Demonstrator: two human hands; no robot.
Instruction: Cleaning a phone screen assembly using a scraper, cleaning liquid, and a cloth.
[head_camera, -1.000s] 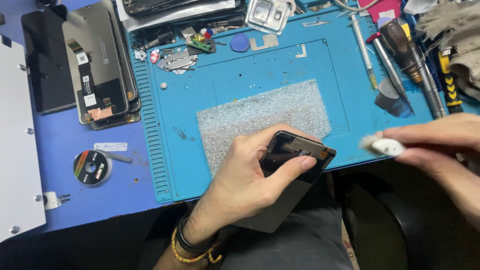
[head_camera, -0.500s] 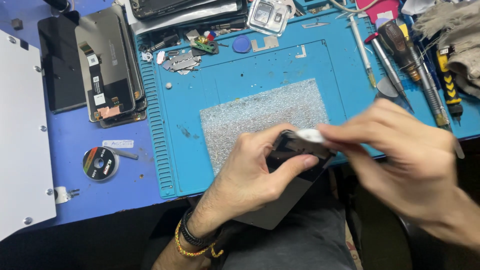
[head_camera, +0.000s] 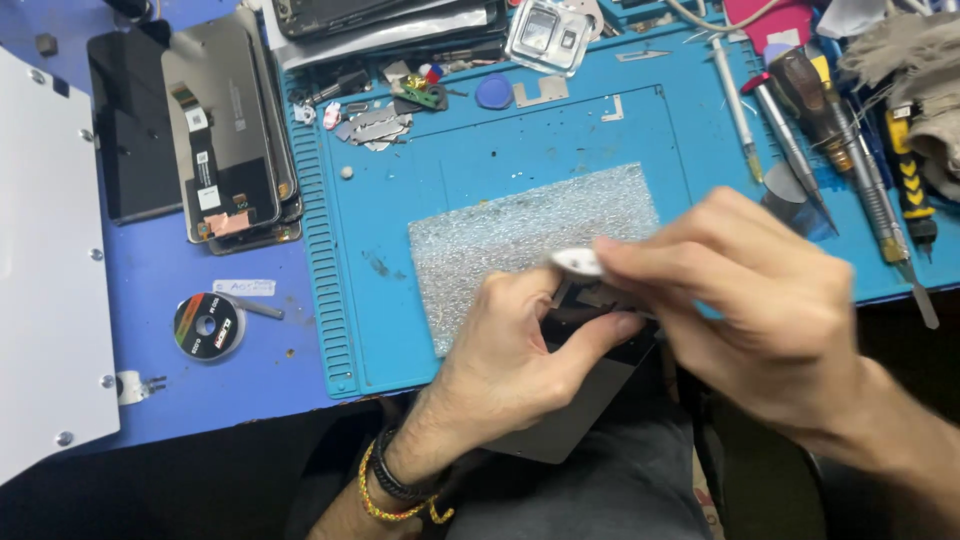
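Left hand (head_camera: 520, 345) comes up from the near edge, wrist bent, a dark band and a yellow-red cord bracelet (head_camera: 395, 495) on it. Its fingers curl round a dark flat rectangular phone body (head_camera: 590, 320), thumb across the top face, the device tilted and held above the lap, just off the near edge of the blue silicone repair mat (head_camera: 480, 170). Right hand (head_camera: 760, 310) enters from the near right, forearm angled in, knuckles up, slightly blurred. Its fingertips pinch a small white oval pad (head_camera: 578, 262), pressed at the far end of the phone body; fingers narrow, closed on the pad. The two hands touch or nearly touch over the device.

Just behind the hands a grey speckled foam sheet (head_camera: 520, 230) lies on the mat. Far left, a stack of dark phone display panels (head_camera: 225, 130) sits on the blue table (head_camera: 150, 300); nearer, a small round black tape reel (head_camera: 208, 326). A white metal panel (head_camera: 45, 290) covers the left edge. Far right, a row of screwdrivers and tweezers (head_camera: 800, 120). Far middle, small metal shields and screws (head_camera: 375, 120) and a blue round pick (head_camera: 494, 92).
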